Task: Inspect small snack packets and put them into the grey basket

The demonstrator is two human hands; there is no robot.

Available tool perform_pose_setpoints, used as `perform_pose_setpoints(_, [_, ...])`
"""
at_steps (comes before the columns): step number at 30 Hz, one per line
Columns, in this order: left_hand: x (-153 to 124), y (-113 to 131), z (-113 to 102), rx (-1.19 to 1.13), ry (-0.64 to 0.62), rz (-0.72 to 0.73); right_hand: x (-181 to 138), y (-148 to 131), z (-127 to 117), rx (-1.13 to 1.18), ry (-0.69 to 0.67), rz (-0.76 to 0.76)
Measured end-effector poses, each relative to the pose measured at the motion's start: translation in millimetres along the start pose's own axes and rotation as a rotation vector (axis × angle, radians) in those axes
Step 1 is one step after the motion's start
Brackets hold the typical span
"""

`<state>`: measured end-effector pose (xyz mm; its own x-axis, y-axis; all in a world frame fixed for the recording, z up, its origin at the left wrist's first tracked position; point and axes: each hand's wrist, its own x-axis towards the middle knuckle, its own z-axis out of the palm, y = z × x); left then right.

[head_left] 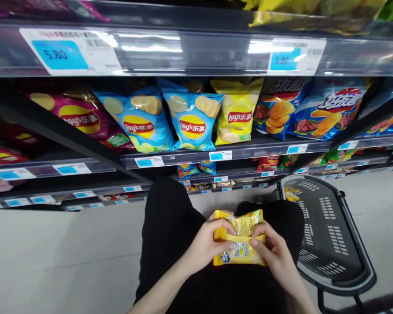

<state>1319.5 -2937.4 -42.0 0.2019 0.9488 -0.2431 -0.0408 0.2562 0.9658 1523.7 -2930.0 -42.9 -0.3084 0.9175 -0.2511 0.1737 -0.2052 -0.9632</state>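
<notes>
Two small yellow snack packets are held one above the other over my lap. The upper packet (244, 224) shows printed text, and the lower packet (240, 252) carries a pale label patch and a blue logo. My left hand (209, 240) grips them from the left, its thumb on the lower packet and its fingers at the upper one. From the right, my right hand (273, 248) is closed on them, with its thumb near the line where they meet. Parts of the fingers are hidden behind the packets.
A dark shopping basket (316, 235) stands on the floor to the right, with a yellow packet (291, 194) in it. Ahead, a shelf (193, 155) bears blue chip bags (193, 115), a yellow chip bag (237, 113) and others. Another shelf edge (212, 52) crosses above.
</notes>
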Motion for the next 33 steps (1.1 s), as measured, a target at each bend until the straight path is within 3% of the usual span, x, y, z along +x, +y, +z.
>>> perform_pose_setpoints(8, [-1,-7,12,0.033,0.157,0.03,-2,15,7,0.047,0.108,0.006])
perform_pose_setpoints(13, [-4,-9,11,0.107,0.255,0.081,-3,18,0,0.074,0.06,0.024])
perform_pose_setpoints(15, [-5,-8,8,0.121,0.252,0.114,-3,18,-5,0.088,0.019,0.037])
perform_pose_setpoints(18, [-5,-4,4,0.121,0.145,0.16,-2,18,-9,0.158,0.02,0.0])
perform_pose_setpoints(20, [-4,-3,4,0.112,0.12,0.174,-2,16,-6,0.14,0.07,-0.022])
perform_pose_setpoints(23, [-2,-5,7,0.1,0.211,0.132,-1,12,6,0.023,0.222,0.006])
perform_pose_setpoints(29, [4,-14,11,-0.29,0.378,0.01,4,6,27,0.212,0.414,0.078])
perform_pose_setpoints(33, [7,-13,8,-0.552,0.295,-0.113,8,11,27,0.277,0.375,0.071])
